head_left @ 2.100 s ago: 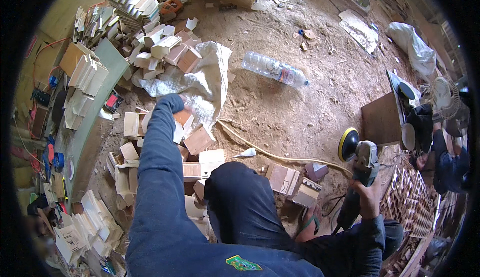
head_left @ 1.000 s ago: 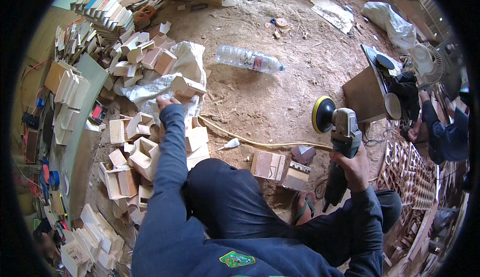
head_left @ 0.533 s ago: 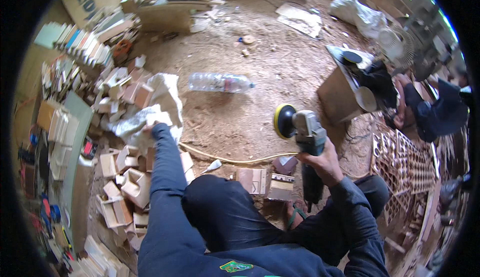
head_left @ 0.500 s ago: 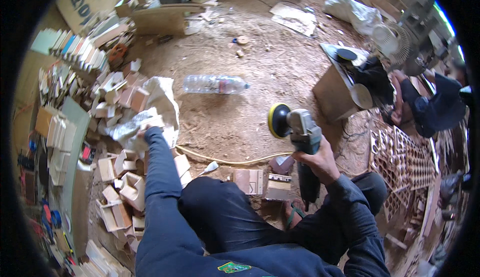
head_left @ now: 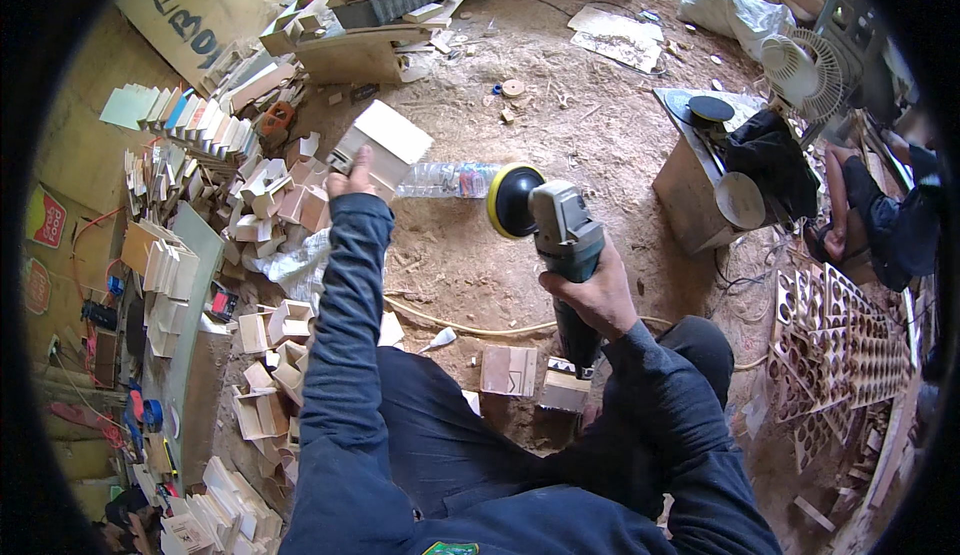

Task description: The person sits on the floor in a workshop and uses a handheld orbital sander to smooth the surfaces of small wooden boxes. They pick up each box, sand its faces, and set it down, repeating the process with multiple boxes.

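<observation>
Raised at the left of centre, my left hand (head_left: 352, 177) grips a small pale wooden box (head_left: 385, 145) by its near edge. My right hand (head_left: 598, 293) is wrapped round the body of a dark grey power sander (head_left: 566, 230). The sander's round pad (head_left: 514, 201), black with a yellow rim, faces left toward the box, with a gap between them. Behind the box and pad, a clear plastic bottle (head_left: 440, 179) lies on the dusty floor, partly hidden.
Loose wooden boxes (head_left: 262, 410) pile up at my left, beside a white sack (head_left: 302, 263). A yellow hose (head_left: 480, 329) crosses the floor before my knees. At the right are a work stand (head_left: 690, 195), a fan (head_left: 800, 63), perforated wooden panels (head_left: 840, 335) and another person (head_left: 885, 205).
My left hand has come up from the pile by the sack, now with a wooden box in it. The sander has shifted left, closer to that hand. The whole view has turned somewhat.
</observation>
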The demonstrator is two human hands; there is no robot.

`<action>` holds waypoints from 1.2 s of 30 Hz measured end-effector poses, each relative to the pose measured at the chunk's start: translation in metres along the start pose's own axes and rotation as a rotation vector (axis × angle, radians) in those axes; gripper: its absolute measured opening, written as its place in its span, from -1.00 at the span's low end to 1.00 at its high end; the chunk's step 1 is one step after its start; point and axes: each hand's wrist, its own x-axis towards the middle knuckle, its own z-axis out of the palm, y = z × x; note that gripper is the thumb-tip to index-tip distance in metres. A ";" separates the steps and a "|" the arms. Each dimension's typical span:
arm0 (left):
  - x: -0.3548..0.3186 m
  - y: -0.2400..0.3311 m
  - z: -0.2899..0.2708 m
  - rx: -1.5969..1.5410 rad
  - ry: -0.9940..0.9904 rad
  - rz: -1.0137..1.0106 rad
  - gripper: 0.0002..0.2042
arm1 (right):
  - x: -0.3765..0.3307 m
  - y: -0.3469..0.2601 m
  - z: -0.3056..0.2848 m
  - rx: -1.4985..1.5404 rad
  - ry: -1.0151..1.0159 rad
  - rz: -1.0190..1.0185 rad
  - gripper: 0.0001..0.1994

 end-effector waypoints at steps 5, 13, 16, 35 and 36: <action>-0.045 -0.027 0.023 -0.169 -0.284 0.025 -0.63 | 0.005 0.001 0.006 -0.063 0.045 -0.036 -0.33; -0.071 -0.063 0.047 0.071 -0.254 0.189 -0.54 | 0.002 0.007 0.006 -0.285 0.117 -0.040 -0.31; -0.073 -0.061 0.054 0.191 -0.225 0.159 -0.52 | 0.006 0.008 0.005 -0.363 0.170 0.049 -0.32; -0.067 -0.066 0.058 0.253 -0.159 0.036 -0.46 | 0.022 0.018 -0.008 -0.325 0.214 0.117 -0.41; -0.067 -0.067 0.058 0.189 -0.163 0.064 -0.45 | 0.020 0.017 -0.009 -0.315 0.193 0.096 -0.41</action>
